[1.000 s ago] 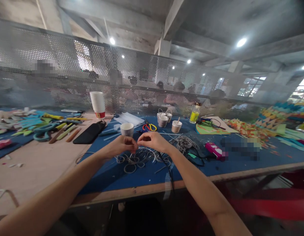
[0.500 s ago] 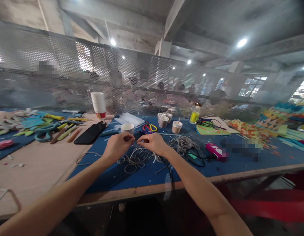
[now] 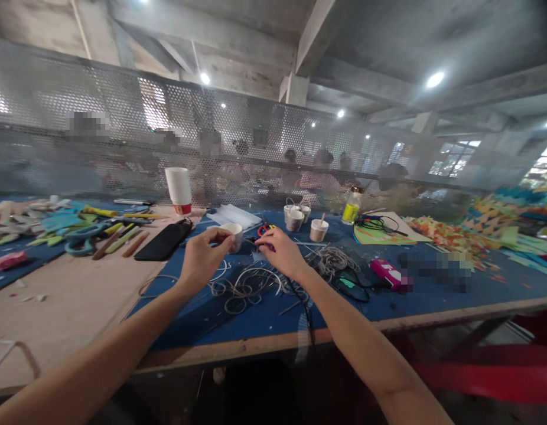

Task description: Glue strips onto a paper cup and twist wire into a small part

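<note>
Hands (image 3: 198,260) (image 3: 283,252) face perforated partition (image 3: 123,109) across cluttered, blue-covered table (image 3: 256,326).

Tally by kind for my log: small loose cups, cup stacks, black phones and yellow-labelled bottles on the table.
Small loose cups: 5 (1 by the left hand, 3 clustered farther back, 1 with a stick)
Cup stack: 1
Black phone: 1
Yellow-labelled bottle: 1
Total: 8

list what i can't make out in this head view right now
Head view, all:
What, if anything, the left hand pinches: too small to tell.
What, if anything, the right hand pinches: also too small.
Part of the white cup: hidden by the left hand.
Part of the red-and-yellow-handled tool: hidden by the right hand.
Figures beyond the mesh screen: veiled and blurred.
</note>
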Tool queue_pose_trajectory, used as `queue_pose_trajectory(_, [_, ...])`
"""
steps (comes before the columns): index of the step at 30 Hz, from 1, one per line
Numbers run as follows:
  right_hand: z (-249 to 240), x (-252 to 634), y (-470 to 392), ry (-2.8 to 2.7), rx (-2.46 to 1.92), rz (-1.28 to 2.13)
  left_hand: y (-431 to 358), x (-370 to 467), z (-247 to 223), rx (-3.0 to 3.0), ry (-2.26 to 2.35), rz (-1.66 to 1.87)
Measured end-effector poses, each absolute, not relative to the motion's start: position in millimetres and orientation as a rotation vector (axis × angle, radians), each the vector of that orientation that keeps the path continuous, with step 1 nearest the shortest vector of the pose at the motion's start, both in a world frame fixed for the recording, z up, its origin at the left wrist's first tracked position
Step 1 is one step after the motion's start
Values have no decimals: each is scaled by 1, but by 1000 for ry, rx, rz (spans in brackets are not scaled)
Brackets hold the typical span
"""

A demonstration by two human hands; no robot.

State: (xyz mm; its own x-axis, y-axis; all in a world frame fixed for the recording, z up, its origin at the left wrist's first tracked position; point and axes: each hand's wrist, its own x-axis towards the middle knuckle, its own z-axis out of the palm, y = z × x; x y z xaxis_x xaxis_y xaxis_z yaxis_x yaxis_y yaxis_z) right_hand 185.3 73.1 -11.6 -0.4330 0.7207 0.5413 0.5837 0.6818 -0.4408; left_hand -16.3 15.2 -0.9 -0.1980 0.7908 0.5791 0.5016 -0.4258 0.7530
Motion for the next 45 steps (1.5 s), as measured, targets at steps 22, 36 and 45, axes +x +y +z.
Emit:
queue_pose_trajectory(22, [-8,168,64,-1718,-627,1358,17,-9,-11,1673,1281,1655])
queue_pose_trajectory(36, [-21,159,70,-1539,-599,1523,19,-6,-14,1621,1169,1586])
queue_pose_trajectory(45, [-16,163,66,-1774,-664,944,18,-4,-9,1399,1033,1450])
